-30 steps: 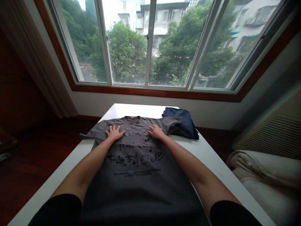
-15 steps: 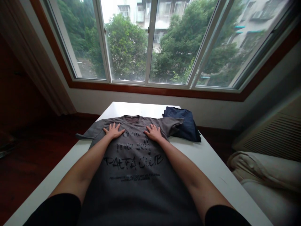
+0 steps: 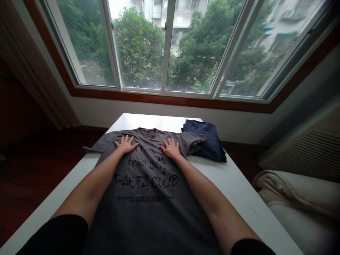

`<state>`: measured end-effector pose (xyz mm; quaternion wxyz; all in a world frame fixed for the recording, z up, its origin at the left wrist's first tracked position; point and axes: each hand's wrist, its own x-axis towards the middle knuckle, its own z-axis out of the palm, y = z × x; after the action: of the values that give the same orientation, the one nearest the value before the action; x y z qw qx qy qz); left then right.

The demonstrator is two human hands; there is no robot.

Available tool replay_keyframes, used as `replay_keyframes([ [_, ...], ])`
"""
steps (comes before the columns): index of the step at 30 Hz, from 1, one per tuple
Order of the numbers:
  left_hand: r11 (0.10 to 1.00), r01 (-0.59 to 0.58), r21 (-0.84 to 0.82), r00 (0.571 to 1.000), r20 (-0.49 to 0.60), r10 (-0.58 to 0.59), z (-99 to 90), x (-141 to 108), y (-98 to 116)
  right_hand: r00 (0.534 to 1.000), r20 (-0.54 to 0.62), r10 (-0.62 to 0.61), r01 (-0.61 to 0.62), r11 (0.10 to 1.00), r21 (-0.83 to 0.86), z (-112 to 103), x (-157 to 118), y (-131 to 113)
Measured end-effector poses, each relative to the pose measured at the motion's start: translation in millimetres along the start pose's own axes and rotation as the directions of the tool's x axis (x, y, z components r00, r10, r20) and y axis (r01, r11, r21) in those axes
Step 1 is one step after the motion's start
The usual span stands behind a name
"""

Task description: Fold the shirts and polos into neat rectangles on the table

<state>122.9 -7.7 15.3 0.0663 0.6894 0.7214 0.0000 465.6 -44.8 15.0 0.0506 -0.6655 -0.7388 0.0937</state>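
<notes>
A dark grey T-shirt (image 3: 148, 216) lies spread face up, its collar toward the window and black lettering across the chest. My left hand (image 3: 125, 144) rests flat on the upper chest near the left sleeve, fingers spread. On the other side of the collar, my right hand (image 3: 170, 148) lies flat on the cloth, its fingers also apart. The shirt's right sleeve overlaps a folded stack of dark blue clothes (image 3: 209, 141). The left sleeve reaches past the table edge. The shirt's lower hem is out of view.
The white table (image 3: 228, 187) carries the shirt and the folded stack, which sits at its far right edge. A wide window (image 3: 164, 53) is beyond the table. Rolled pale bedding (image 3: 300, 191) lies to the right, and a curtain (image 3: 39, 71) hangs at the left.
The view has shifted slightly, so everything sits a little further left. Both hands stay flat on the upper chest of the shirt, with hardly any movement across it.
</notes>
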Motion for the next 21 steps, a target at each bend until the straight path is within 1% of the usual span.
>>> replay_keyframes([
  [7,1.0,-0.023,0.011,1.0,-0.005,0.023,1.6,20,0,0.999,-0.007,0.032,-0.032,0.999,0.015,-2,15,3],
  [11,0.999,-0.044,0.014,0.999,-0.013,0.044,3.0,29,-1,0.999,-0.009,0.031,-0.031,0.999,0.02,-2,23,7],
  [21,0.999,-0.048,-0.012,0.998,-0.028,0.048,0.7,37,2,0.999,-0.007,0.045,-0.044,0.999,0.007,-1,34,9],
])
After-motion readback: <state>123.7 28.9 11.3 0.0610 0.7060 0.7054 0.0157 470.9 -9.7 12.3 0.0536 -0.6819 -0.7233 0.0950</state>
